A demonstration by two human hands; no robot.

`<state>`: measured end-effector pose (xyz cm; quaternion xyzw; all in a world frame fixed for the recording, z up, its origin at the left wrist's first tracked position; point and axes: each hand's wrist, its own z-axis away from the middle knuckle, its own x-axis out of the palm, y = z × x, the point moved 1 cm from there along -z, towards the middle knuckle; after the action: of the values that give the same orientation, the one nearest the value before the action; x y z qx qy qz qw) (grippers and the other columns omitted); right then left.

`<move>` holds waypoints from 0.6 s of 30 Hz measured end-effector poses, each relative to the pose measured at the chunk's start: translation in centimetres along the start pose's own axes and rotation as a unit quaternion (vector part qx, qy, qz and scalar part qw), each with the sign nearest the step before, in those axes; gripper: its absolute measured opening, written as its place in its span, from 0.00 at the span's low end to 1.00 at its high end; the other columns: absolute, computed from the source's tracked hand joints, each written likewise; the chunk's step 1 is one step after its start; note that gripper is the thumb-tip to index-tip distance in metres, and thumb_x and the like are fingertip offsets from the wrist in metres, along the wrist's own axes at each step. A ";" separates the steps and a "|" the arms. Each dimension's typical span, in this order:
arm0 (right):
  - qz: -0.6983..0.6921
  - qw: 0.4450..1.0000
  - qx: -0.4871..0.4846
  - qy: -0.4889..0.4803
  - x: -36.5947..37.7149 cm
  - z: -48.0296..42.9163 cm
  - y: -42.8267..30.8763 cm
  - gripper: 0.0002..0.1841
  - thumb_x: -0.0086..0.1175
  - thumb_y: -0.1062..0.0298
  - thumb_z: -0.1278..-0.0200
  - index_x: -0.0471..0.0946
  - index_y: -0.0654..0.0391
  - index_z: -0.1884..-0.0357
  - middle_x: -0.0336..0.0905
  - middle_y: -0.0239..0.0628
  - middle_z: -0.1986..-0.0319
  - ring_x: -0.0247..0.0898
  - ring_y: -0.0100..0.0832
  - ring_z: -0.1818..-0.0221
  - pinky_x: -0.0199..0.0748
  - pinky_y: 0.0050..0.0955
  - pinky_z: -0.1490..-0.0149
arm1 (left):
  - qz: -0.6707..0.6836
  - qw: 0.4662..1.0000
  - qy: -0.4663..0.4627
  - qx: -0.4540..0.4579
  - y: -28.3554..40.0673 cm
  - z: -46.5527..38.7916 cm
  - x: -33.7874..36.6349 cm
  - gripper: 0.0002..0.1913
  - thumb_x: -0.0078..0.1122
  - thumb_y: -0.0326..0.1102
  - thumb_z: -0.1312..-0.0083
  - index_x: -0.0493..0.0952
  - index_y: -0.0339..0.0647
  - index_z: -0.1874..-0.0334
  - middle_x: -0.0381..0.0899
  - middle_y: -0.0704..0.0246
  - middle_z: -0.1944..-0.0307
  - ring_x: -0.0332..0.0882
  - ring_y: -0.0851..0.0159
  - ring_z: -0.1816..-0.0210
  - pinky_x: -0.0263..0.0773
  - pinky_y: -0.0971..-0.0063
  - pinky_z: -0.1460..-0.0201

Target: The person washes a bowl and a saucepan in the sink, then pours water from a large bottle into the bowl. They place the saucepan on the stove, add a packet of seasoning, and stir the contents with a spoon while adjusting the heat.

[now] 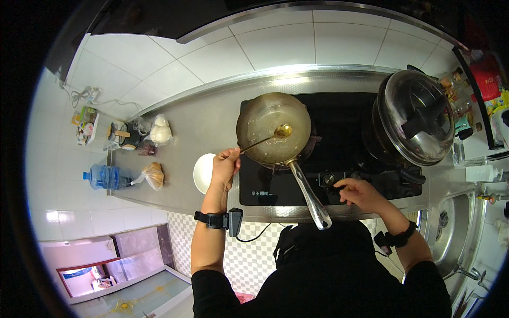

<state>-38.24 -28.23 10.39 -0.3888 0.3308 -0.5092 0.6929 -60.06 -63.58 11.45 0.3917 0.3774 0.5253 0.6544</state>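
My left hand (225,169) pinches the thin handle of a gold-coloured metal spoon (283,131). The spoon's bowl lies inside a metal saucepan (244,119), which holds a cloudy liquid with small pale bits. The saucepan stands on the left burner of a black gas cooktop (286,194), its long steel handle (310,194) pointing towards me. My right hand (362,194), with nothing in it, hovers by the front control knob (328,179), index finger extended. Whether the fingertip touches the panel, I cannot tell. Partly behind my left hand is a white bowl (203,173).
A large lidded wok (421,119) occupies the right burner, its handle towards the front. On the left counter are bagged white buns (160,130), a bagged brown food item (154,176) and a blue water jug (104,177). A steel sink (453,230) lies at right.
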 end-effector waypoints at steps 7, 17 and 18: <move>-0.006 0.997 0.039 0.072 -1.3 2.4 3.0 0.15 0.53 0.65 0.26 0.78 0.58 0.42 0.82 0.34 0.66 0.78 0.23 0.63 0.77 0.24 0.58 | -0.046 0.996 0.032 0.075 1.7 0.6 0.1 0.10 0.59 0.36 0.26 0.79 0.38 0.65 0.75 0.73 0.82 0.65 0.77 0.85 0.59 0.81 0.82; 0.000 0.992 0.017 0.125 -1.5 4.0 5.1 0.13 0.56 0.67 0.28 0.79 0.58 0.45 0.83 0.35 0.67 0.77 0.22 0.66 0.76 0.25 0.59 | -0.229 0.953 0.100 0.169 1.2 -0.9 0.3 0.12 0.59 0.35 0.27 0.80 0.33 0.66 0.78 0.69 0.83 0.72 0.75 0.83 0.66 0.77 0.79; 0.001 0.991 0.028 0.130 -1.3 4.1 5.1 0.14 0.57 0.67 0.28 0.79 0.58 0.45 0.83 0.35 0.67 0.77 0.22 0.66 0.76 0.25 0.59 | -0.255 0.944 0.122 0.169 1.2 -1.0 0.2 0.12 0.60 0.35 0.27 0.81 0.33 0.66 0.78 0.68 0.83 0.73 0.74 0.83 0.67 0.76 0.78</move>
<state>-32.75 -25.20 7.95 -0.3001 0.4039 -0.5637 0.6550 -61.41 -63.07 12.15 0.3203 0.6245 0.3130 0.6399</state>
